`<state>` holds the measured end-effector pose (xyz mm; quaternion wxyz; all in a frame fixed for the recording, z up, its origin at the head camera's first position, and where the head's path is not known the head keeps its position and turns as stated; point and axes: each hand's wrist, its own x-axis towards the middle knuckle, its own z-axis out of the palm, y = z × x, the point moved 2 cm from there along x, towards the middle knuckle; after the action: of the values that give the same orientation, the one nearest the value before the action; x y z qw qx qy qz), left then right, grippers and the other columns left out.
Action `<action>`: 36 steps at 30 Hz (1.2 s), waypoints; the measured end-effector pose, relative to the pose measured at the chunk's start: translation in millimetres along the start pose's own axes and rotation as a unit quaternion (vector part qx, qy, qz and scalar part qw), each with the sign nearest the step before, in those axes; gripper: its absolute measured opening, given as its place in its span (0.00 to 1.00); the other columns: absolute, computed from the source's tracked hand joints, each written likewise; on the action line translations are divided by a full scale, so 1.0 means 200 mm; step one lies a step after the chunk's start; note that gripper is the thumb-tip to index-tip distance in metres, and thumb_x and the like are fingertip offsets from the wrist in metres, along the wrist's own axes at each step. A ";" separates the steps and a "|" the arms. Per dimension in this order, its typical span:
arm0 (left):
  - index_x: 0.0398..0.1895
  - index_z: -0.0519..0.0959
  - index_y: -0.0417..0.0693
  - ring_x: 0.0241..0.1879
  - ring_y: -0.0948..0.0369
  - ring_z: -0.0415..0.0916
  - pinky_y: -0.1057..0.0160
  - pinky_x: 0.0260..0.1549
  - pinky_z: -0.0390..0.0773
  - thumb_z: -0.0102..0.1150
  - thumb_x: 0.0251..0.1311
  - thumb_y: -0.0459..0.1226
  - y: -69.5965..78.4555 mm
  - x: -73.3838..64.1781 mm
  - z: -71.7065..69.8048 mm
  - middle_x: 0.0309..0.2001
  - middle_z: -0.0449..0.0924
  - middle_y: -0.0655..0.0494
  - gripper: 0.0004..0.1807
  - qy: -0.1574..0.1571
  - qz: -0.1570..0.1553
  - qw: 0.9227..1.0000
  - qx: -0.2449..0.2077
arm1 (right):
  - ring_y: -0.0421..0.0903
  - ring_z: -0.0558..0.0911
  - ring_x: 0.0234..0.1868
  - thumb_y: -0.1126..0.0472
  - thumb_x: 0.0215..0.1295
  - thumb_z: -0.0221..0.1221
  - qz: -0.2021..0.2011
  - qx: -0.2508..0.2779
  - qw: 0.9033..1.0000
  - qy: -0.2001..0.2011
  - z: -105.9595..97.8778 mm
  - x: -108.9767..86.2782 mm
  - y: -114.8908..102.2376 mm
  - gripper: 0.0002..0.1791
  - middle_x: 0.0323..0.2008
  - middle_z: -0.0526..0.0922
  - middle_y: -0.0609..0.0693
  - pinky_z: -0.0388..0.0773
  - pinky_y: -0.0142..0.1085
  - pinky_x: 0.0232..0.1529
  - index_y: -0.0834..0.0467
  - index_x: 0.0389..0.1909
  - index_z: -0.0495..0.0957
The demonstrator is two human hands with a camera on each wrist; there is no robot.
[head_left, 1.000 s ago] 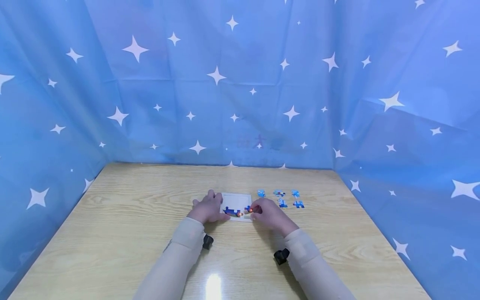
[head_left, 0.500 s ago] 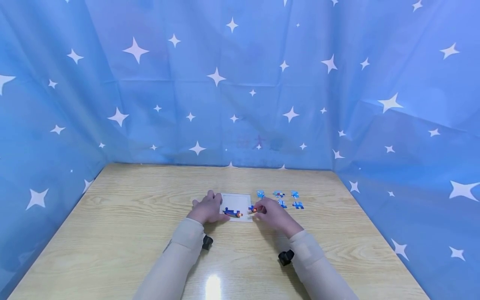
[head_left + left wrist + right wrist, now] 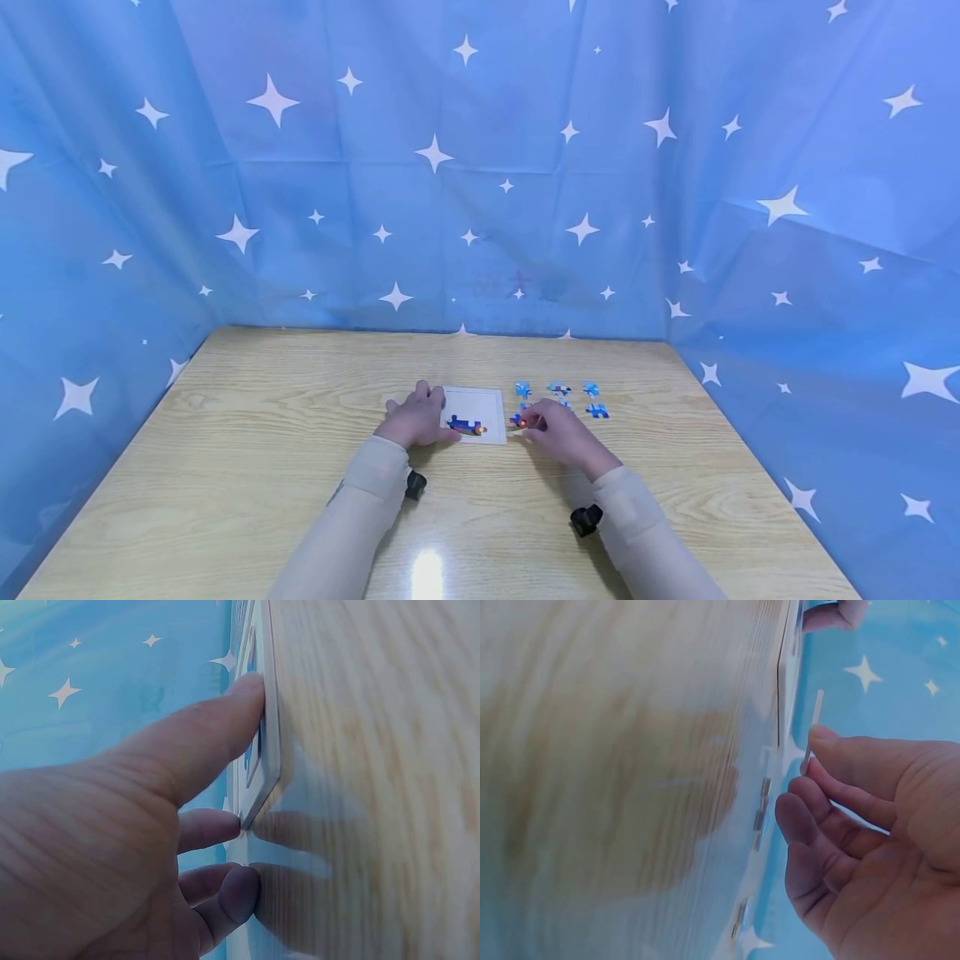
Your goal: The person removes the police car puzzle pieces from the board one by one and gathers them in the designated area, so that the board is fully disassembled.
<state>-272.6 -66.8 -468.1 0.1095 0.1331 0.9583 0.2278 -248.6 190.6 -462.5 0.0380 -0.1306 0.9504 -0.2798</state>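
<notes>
A shallow white puzzle tray (image 3: pixel 480 402) lies on the table, with a joined dark blue strip of puzzle (image 3: pixel 467 426) in its near left part. My left hand (image 3: pixel 417 417) steadies the tray at its left side. In the left wrist view the thumb (image 3: pixel 206 731) lies straight over the tray's rim, and the other fingertips rest by its corner and on the table. My right hand (image 3: pixel 561 432), just right of the tray, pinches a blue and orange puzzle piece (image 3: pixel 517 422). The right wrist view shows this piece (image 3: pixel 814 724) edge-on between thumb and forefinger, raised off the table.
Several loose blue puzzle pieces (image 3: pixel 558 388) lie in rows right of the tray, partly hidden behind my right hand. The wooden table (image 3: pixel 300 400) ends at a blue curtain (image 3: pixel 480 208) with white stars at the back and sides.
My right hand has moved right with the puzzle piece, from over the tray's right part to beyond its right edge. The left hand has stayed in place.
</notes>
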 end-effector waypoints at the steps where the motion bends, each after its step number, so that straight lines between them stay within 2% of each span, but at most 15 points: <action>1: 0.58 0.72 0.46 0.44 0.54 0.70 0.45 0.47 0.61 0.73 0.56 0.56 0.00 0.00 0.00 0.51 0.64 0.47 0.35 0.000 0.000 1.000 -0.001 | 0.42 0.77 0.37 0.69 0.65 0.66 0.000 -0.003 1.000 0.000 0.00 0.00 0.00 0.09 0.38 0.80 0.47 0.77 0.39 0.39 0.60 0.45 0.84; 14: 0.59 0.72 0.46 0.42 0.55 0.69 0.47 0.45 0.60 0.73 0.56 0.57 0.00 0.00 0.00 0.49 0.64 0.49 0.36 0.002 -0.001 1.000 0.000 | 0.43 0.77 0.37 0.69 0.67 0.64 0.018 -0.002 1.000 -0.002 -0.04 -0.05 0.06 0.09 0.40 0.79 0.47 0.76 0.38 0.36 0.59 0.46 0.84; 23: 0.55 0.71 0.46 0.39 0.55 0.68 0.48 0.43 0.58 0.72 0.56 0.56 0.00 0.00 0.00 0.48 0.62 0.49 0.33 -0.006 0.007 1.000 0.010 | 0.43 0.77 0.37 0.69 0.67 0.65 0.008 -0.010 1.000 -0.003 -0.07 -0.08 0.08 0.08 0.38 0.80 0.47 0.77 0.38 0.35 0.59 0.45 0.84; 36: 0.55 0.71 0.46 0.40 0.55 0.68 0.48 0.44 0.58 0.72 0.56 0.56 -0.01 0.00 0.01 0.49 0.62 0.49 0.33 -0.005 0.010 1.000 0.005 | 0.43 0.78 0.38 0.69 0.67 0.64 0.013 -0.020 1.000 0.002 -0.11 -0.11 0.16 0.08 0.39 0.80 0.49 0.77 0.38 0.37 0.60 0.46 0.84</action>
<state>-273.4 -68.0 -470.1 0.1111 0.1446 0.9576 0.2230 -238.1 234.0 -460.9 0.0370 -0.1184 0.9574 -0.2609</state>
